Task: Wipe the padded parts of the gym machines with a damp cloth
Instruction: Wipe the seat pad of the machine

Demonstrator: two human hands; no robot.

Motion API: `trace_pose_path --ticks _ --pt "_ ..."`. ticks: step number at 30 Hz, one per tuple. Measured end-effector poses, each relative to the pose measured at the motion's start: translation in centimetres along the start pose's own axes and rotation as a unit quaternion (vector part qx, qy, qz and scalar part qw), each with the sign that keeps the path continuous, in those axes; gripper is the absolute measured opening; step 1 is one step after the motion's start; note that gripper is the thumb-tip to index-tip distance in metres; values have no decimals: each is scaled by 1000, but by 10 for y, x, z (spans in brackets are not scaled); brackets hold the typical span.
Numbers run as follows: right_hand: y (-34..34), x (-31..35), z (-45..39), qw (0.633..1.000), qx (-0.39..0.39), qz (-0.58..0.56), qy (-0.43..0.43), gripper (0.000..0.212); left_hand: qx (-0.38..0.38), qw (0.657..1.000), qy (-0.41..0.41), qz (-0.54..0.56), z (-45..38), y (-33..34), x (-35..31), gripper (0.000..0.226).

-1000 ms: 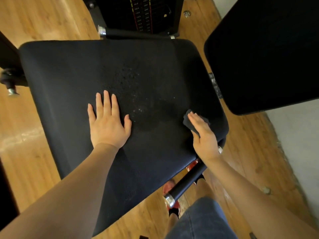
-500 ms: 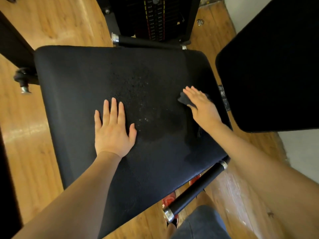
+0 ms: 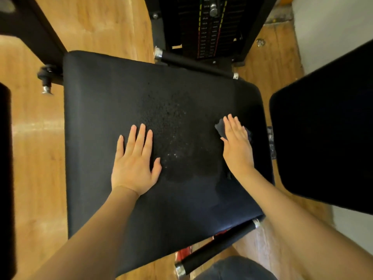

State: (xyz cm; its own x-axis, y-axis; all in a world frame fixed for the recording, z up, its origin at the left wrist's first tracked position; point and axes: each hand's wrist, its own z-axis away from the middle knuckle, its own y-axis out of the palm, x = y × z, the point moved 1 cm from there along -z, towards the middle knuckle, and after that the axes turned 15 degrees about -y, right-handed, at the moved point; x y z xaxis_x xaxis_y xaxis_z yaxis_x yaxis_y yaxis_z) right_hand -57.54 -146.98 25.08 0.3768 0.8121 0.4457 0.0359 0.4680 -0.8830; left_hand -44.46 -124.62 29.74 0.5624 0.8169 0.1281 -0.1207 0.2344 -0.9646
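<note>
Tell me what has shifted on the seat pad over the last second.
The right hand has slid the dark cloth away from the person, from the seat pad's near right corner toward the middle of its right side, fingers flat on top. Nothing was picked up or released. The left hand stays flat on the pad, bracing beside the speckled patch.

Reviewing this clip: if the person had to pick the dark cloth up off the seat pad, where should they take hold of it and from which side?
Judging by its pose, the bunched dark cloth is best pinched at the corner sticking out left of the right hand, coming from above on the pad's centre side. The rest lies flat, pressed under straight fingers, offering little to hold.
</note>
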Motion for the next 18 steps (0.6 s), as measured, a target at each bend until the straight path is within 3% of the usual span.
trace_pose_path --ticks 3,9,13,18 --pt "-19 -17 -44 998 11 15 -56 55 -18 1000 2 8 0 1 0 71" --pt "-35 -34 -116 995 -19 -81 -54 52 -28 999 4 14 0 0 -1 69" --pt "-17 -28 -49 984 -73 -127 -104 50 -14 1000 6 7 0 -1 -1 69" --pt "-5 -24 28 975 -26 -91 -199 49 -6 1000 -2 4 1 -4 -2 70"
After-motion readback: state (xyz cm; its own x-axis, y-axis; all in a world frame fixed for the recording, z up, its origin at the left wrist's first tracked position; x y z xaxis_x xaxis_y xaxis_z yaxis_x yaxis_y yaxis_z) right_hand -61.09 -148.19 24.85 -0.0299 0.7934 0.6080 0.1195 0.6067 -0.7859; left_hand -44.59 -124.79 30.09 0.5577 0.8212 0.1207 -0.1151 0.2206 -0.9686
